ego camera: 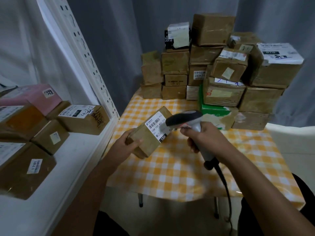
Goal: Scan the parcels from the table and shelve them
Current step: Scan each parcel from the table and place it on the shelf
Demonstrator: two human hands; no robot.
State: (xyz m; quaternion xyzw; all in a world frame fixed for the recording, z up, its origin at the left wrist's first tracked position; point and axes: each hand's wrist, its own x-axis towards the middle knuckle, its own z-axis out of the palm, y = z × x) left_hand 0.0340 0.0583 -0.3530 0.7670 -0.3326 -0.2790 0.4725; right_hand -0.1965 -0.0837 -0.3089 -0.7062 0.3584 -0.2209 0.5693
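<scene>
Over the checked table [170,167], left hand [127,142] grips one parcel [150,133], right hand [202,135] grips one scanner [189,120]

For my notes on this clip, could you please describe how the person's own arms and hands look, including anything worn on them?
Both forearms are bare right up to the frame edge: no sleeves, gloves, watch, rings or bands are visible. The left hand and the right hand carry no markings that I can make out. The picture is slightly soft, so fine detail is uncertain.
</scene>
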